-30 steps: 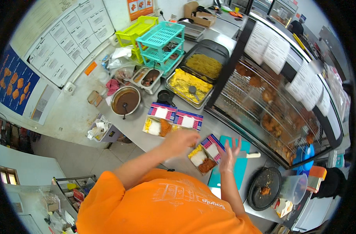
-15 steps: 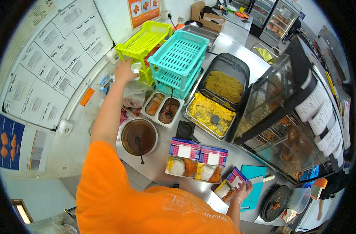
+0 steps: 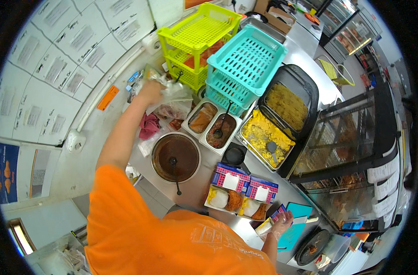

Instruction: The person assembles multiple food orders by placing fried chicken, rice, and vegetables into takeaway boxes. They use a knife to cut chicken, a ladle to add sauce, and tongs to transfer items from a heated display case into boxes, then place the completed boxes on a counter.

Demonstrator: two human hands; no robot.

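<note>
My left hand point(image 3: 150, 91) reaches far left into clear plastic bags point(image 3: 174, 98) beside the lime-green rack. Its fingers are curled; what they hold is hidden among the bags. At the lower right my right hand point(image 3: 281, 224), in a clear glove, grips the edge of an open meal box point(image 3: 266, 226), tilted and partly hidden by the hand. Left of it stand an open meal box point(image 3: 253, 207) and another open meal box point(image 3: 224, 198), each with white rice, yellow food and a piece of fried chicken.
A pot of brown sauce point(image 3: 165, 156) and two steel containers point(image 3: 211, 120) hold ladles. Behind stand a lime-green rack point(image 3: 197, 34) and turquoise baskets point(image 3: 248, 59). Right are a tray of yellow food point(image 3: 262, 137), a glass display cabinet point(image 3: 342, 151) and a turquoise cutting board point(image 3: 291, 233) with a knife.
My left hand has moved from the lime-green rack down into the plastic bags. My view has shifted and turned left. My right hand stays at the meal box, now covering more of it.
</note>
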